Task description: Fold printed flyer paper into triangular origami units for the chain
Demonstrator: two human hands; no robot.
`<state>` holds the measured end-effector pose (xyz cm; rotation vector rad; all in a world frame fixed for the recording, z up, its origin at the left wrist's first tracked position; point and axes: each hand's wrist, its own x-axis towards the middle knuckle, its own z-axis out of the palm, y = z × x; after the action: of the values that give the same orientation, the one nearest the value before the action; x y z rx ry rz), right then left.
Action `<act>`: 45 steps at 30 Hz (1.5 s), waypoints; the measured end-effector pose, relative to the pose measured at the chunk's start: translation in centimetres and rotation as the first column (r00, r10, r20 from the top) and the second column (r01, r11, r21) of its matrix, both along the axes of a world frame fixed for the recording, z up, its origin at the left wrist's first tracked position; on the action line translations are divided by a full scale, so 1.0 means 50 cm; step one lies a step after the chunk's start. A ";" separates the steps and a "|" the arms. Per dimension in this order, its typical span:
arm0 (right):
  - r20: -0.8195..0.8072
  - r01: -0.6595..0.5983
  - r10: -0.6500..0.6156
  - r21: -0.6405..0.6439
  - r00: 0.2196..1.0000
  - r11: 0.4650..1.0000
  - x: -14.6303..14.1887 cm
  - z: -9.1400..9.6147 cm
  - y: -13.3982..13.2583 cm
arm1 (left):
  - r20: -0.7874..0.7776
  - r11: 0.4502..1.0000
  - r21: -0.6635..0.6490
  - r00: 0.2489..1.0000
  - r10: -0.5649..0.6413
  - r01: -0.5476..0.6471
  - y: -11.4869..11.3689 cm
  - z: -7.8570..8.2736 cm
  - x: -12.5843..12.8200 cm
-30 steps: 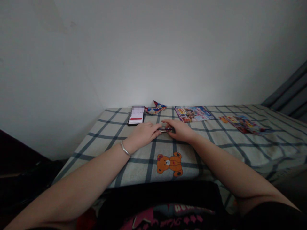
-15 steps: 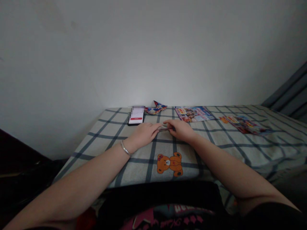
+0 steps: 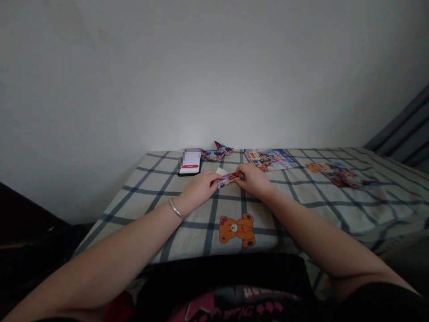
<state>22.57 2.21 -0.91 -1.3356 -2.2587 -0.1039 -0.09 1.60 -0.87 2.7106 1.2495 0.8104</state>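
A small piece of folded printed paper (image 3: 227,180), red, purple and yellow with a white flap at its far side, spans the gap between my two hands. My left hand (image 3: 200,187), with a silver bangle at the wrist, pinches its left end. At the other end, the fingers of my right hand (image 3: 254,180) are closed on it. Both hands are just above or on the checked cloth (image 3: 187,241); I cannot tell whether the paper touches it. Beyond my left hand lies a phone (image 3: 190,163) with a lit screen.
Near the wall stands a folded colourful paper shape (image 3: 219,151) with a pointed tip. Two printed booklets lie to the right, one nearer the wall (image 3: 272,159) and one farther right (image 3: 346,175). A bear picture (image 3: 236,230) decorates the cloth's front. Grey curtain (image 3: 402,127) hangs at right.
The paper has turned so that its colourful printed side and white flap now show; before, only a thin pale edge did. My hands have shifted slightly; the other things stay put.
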 end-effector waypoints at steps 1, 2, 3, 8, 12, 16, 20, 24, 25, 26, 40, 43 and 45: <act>0.010 -0.019 0.019 -0.015 1.000 1.000 -0.001 0.000 0.000 | -0.005 1.000 0.005 1.000 0.011 -0.011 0.001 0.000 0.000; 0.017 -0.045 0.046 -0.027 0.999 0.999 -0.003 0.001 -0.001 | -0.011 1.000 0.014 1.000 0.015 -0.015 0.003 0.000 -0.001; 0.022 -0.076 0.076 -0.033 0.997 0.997 -0.004 0.002 -0.003 | -0.017 1.000 0.027 1.000 0.014 -0.013 0.003 0.001 -0.002; 0.063 -0.209 0.211 -0.035 0.976 0.977 -0.005 0.009 -0.007 | -0.023 0.997 0.069 1.000 -0.016 0.018 0.003 0.003 -0.002; 0.077 -0.271 0.276 -0.078 0.958 0.960 -0.003 0.009 -0.006 | 0.007 0.999 0.052 1.000 -0.004 0.003 0.000 0.006 0.000; 0.069 -0.313 0.320 -0.100 0.945 0.945 -0.002 0.010 -0.005 | 0.050 0.999 -0.004 0.998 -0.032 0.032 -0.005 0.011 0.001; 0.054 -0.364 0.373 -0.126 0.926 0.923 0.004 0.011 -0.002 | 0.073 0.996 -0.032 0.995 -0.075 0.077 -0.008 0.013 -0.001; 0.046 -0.373 0.386 -0.172 0.921 0.912 0.011 0.005 0.004 | 0.076 0.993 -0.044 0.991 -0.110 0.113 -0.007 0.011 -0.002; 0.046 -0.378 0.392 -0.179 0.919 0.908 0.012 0.004 0.005 | 0.083 0.991 -0.041 0.989 -0.123 0.127 -0.008 0.010 -0.002; 0.046 -0.382 0.396 -0.179 0.917 0.906 0.013 0.004 0.006 | 0.089 0.989 -0.038 0.987 -0.136 0.139 -0.009 0.009 -0.001; 0.031 -0.334 0.338 -0.088 0.941 0.938 0.007 0.005 0.001 | 0.023 0.997 0.005 0.996 -0.081 0.081 -0.003 0.003 -0.001; 0.030 -0.367 0.371 -0.084 0.928 0.926 0.008 0.003 0.003 | -0.112 0.994 0.099 0.993 -0.026 0.037 0.002 0.006 -0.006; 0.028 -0.395 0.398 -0.085 0.917 0.915 0.009 0.003 0.003 | -0.178 0.985 0.169 0.984 0.000 0.031 0.005 0.007 -0.010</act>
<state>23.02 2.36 -0.74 -0.8900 -2.5468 0.0986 -0.57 1.84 -0.55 2.9844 1.2417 0.7196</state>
